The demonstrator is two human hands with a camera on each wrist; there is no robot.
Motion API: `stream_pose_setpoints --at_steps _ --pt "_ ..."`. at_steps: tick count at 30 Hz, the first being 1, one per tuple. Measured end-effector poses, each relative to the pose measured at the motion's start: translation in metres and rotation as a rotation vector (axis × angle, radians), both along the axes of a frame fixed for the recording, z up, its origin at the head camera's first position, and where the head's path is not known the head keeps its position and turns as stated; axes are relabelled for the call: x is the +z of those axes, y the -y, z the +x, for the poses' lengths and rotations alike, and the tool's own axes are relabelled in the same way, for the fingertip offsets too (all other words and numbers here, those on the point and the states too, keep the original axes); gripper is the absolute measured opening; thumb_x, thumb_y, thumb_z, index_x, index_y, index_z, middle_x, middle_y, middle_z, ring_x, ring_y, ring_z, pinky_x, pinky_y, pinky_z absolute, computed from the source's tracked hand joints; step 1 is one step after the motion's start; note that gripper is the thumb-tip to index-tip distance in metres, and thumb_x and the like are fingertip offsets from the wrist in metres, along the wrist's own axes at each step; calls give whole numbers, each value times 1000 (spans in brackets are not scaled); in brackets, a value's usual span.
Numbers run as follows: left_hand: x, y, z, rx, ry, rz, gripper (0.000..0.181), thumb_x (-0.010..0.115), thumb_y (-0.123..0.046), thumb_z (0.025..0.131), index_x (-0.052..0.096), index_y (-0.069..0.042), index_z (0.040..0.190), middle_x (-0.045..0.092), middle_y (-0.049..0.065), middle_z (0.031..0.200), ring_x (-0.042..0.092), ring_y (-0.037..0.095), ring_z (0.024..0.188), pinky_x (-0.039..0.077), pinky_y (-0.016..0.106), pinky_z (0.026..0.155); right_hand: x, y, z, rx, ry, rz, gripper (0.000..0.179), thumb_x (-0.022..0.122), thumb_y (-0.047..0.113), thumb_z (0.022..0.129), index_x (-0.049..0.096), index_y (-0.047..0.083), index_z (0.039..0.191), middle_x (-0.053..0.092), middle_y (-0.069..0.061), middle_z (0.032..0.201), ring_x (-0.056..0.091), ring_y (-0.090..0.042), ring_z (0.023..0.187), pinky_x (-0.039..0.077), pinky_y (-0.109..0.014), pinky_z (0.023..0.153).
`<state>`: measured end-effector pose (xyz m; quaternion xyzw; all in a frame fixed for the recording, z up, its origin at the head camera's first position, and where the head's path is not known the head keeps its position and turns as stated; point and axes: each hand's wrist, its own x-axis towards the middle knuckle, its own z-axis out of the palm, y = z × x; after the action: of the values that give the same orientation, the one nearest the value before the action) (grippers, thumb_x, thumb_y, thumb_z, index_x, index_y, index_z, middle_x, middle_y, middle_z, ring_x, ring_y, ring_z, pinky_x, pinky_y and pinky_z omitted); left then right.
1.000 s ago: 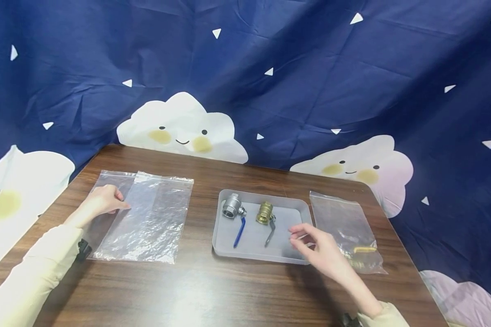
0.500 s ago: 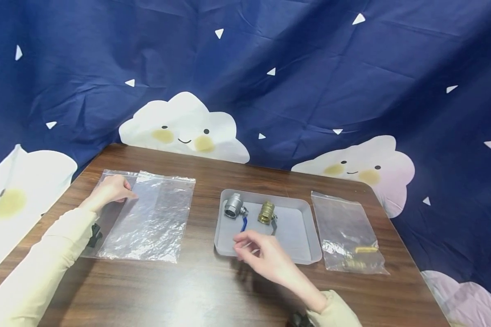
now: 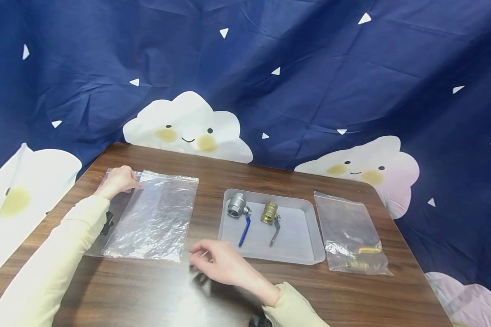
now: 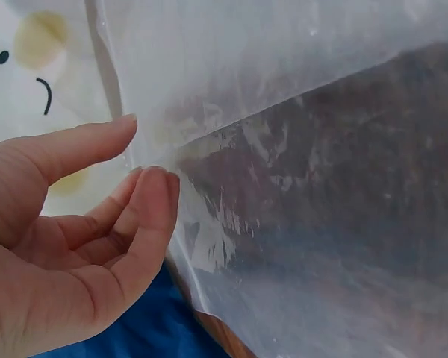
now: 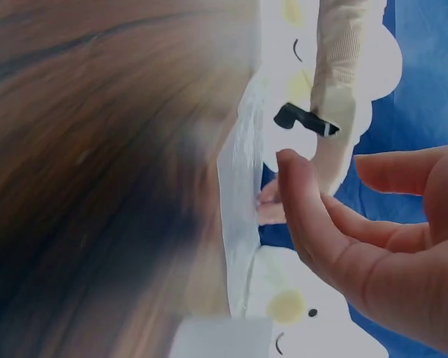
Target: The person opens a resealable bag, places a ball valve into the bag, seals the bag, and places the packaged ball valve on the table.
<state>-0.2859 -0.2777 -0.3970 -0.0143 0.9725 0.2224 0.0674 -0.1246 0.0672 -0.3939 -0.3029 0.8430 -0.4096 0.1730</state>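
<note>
Two clear zip bags lie flat and overlapping at the left of the table: an upper bag [image 3: 159, 222] and a lower bag [image 3: 116, 206] partly under it. My left hand [image 3: 120, 180] is over their zip ends, its thumb and index finger apart with nothing between them in the left wrist view. Low over the table, my right hand [image 3: 221, 261] is between the bags and a grey tray [image 3: 296, 236], fingers loosely bent and holding nothing. In the tray lie a silver ball valve [image 3: 237, 205] with a blue lever and a brass ball valve [image 3: 269, 212] with a grey lever.
Right of the tray lies another zip bag [image 3: 343, 218] holding a brass-coloured piece with a yellow handle [image 3: 369, 250]. A blue curtain [image 3: 311, 68] with white clouds hangs behind the wooden table [image 3: 155, 295].
My right hand has swept left from the tray's right side, across its front, toward the bags. The left hand has slid up toward the bags' zip ends. The valves have stayed put.
</note>
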Motion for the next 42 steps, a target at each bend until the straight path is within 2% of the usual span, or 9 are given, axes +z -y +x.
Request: stream_pose_setpoints --at_steps 5,11,16,20,22,24,28,36,42 --pt "-5 1 -3 21 -19 0 25 73 -21 80 70 3 82 70 13 74 65 14 56 46 24 55 -5 21 -7 -36 75 39 35 58 21 96 63 -2 122 76 -12 99 71 -6 72 55 -14 72" --pt "-10 -5 -7 56 -38 44 27 73 -22 80 69 4 85 70 11 70 64 12 55 45 23 56 -11 33 -16 -125 -39 178 41 58 24 92 63 -2 123 76 -8 101 71 -12 86 56 -22 86" --pt "-12 -8 -8 59 -48 48 25 74 -22 81 67 -3 66 65 3 56 60 11 52 42 24 60 -15 39 -23 -196 -45 207 42 65 25 88 62 -5 117 74 -7 101 70 -18 94 57 -24 86" --pt "-13 -8 -8 51 -63 53 36 75 -21 81 56 -13 52 58 -3 48 54 9 50 38 23 60 -17 45 -30 -221 -95 228 23 64 22 86 59 0 80 61 -5 78 58 -17 77 51 -24 69" --pt "-14 -7 -8 54 -69 63 39 74 -21 81 52 -17 50 57 -4 46 54 8 48 37 22 61 -18 49 -34 -217 -134 277 27 62 21 88 49 7 69 54 -4 77 51 -18 77 48 -27 69" --pt "-15 -5 -8 62 -71 66 44 74 -22 82 47 -19 49 56 -6 45 54 7 48 36 22 62 -18 53 -36 -209 -160 335 30 59 21 92 43 12 68 54 -8 84 53 -21 84 52 -32 77" --pt "-17 -2 -9 68 -73 66 47 75 -24 83 44 -20 48 55 -6 45 56 7 48 37 24 64 -19 60 -40 -210 -154 405 31 59 22 96 49 9 70 62 -15 105 58 -27 103 54 -40 95" --pt "-16 -1 -10 102 -94 69 30 80 -22 77 62 -10 57 63 1 50 60 18 61 40 29 66 -20 69 -45 -218 -121 391 36 59 17 93 59 3 60 59 -21 104 55 -26 89 57 -37 73" --pt "-17 0 -11 88 -103 100 17 76 -18 78 71 -2 71 62 -5 48 62 10 52 50 45 85 -21 71 -48 -238 -86 370 37 61 19 90 58 4 56 58 -24 113 55 -30 100 56 -41 85"
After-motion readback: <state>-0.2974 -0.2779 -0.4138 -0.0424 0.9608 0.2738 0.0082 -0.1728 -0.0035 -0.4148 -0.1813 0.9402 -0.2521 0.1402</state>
